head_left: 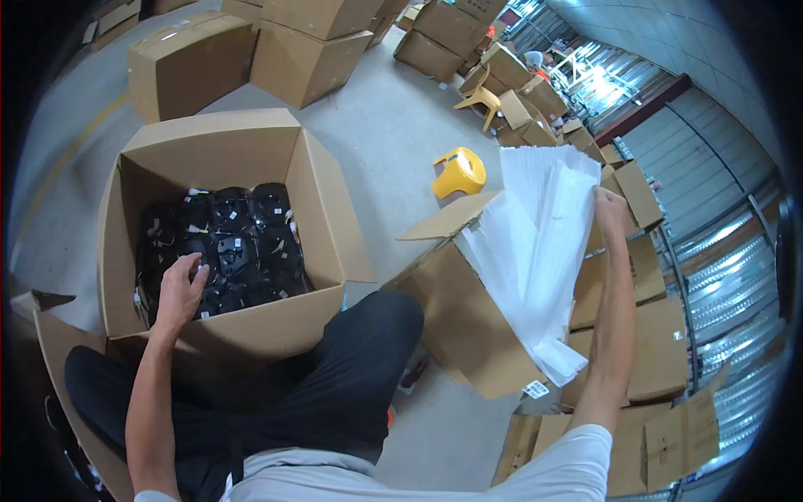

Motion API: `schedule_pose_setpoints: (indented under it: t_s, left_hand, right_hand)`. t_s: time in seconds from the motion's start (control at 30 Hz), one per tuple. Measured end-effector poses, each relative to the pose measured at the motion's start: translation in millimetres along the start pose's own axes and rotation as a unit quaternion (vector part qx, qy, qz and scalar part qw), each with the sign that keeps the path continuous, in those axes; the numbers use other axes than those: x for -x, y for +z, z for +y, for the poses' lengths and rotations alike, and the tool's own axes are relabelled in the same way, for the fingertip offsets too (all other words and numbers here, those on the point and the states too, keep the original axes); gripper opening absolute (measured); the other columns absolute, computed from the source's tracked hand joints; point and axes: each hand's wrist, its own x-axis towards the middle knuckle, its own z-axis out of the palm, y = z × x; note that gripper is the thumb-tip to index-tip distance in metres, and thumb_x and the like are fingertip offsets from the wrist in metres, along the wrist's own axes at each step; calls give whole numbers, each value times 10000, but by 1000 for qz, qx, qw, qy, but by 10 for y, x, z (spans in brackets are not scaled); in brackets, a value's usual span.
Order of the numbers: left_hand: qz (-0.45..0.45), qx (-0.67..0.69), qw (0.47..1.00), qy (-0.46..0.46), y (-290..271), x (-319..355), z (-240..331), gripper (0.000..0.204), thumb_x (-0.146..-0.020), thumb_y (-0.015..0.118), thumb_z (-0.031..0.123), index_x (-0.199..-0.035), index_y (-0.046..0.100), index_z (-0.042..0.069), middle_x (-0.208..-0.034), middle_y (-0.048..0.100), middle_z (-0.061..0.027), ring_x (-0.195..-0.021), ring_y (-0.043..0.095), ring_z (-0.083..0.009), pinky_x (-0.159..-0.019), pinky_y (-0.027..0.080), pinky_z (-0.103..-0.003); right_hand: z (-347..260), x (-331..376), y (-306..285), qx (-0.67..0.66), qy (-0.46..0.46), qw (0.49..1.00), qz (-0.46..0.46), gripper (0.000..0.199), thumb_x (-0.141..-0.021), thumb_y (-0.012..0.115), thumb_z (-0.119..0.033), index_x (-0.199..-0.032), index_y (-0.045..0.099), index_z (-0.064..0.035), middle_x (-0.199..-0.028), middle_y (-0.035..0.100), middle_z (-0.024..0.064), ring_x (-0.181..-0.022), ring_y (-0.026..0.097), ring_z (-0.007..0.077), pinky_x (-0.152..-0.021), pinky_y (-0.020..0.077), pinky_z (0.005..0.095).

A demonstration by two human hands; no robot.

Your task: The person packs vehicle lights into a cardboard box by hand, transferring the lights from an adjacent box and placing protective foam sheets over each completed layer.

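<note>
My left hand [179, 291] reaches into an open cardboard box [226, 330]. Its fingers are apart and partly bent, just above or touching the black plastic parts [234, 251], and I make out nothing held. The parts lie in rows, with thin cables, pale connectors and small white labels. On the right, my right hand [612, 207] is closed on the upper right edge of a stack of white foam sheets [535, 243]. These sheets stand fanned out and tilted in a second open carton [468, 314], whose flap sticks out to the left.
Beyond the cartons, a yellow plastic stool [460, 171] and a yellow chair [481, 100] stand on the grey floor. Large closed boxes [192, 67] are at the back left. More cartons [657, 351] line the corrugated wall at right. Another person [539, 65] is far off.
</note>
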Motion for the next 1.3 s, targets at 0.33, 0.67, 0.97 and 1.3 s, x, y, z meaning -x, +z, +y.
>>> schedule_pose_setpoints:
  t_s: [0.33,0.67,0.97,1.3]
  left_hand:
    - [3,35,999,-15,-100,9,71,353,-1088,790,160,-1367,770,-55,-1193,825,-230,-1067,815,-346,-984,629,-432]
    - [-205,488,848,-32,-336,-213,1912,856,-1206,574,630,-1758,471,-17,-1647,661,-207,-1545,626,-296,-1281,505,-492]
    - [-87,360,928,-29,-1103,-33,2478,232,-1155,767,237,-1036,825,46,-877,680,84,-782,571,-28,-655,447,-278]
    - [-14,347,925,-154,-1871,247,1361,158,-1065,817,185,-1139,815,45,-942,730,46,-819,626,-50,-726,489,-254]
  right_hand:
    - [-259,-495,-806,-36,15,983,181,478,-1075,726,-375,-1221,858,60,-1042,859,152,-1004,763,185,-936,579,400]
    - [-2708,2213,-37,-44,-546,832,94,193,-1020,756,-27,-1189,814,45,-1082,838,173,-947,821,349,-904,670,464]
    - [-3734,3774,568,-195,-755,622,-68,352,-989,839,-246,-1228,801,9,-1290,788,187,-1187,772,345,-1126,610,539]
    - [-3721,2814,1321,-213,-366,761,-491,499,-1038,902,-212,-1448,751,29,-1220,822,122,-1087,722,122,-1001,572,300]
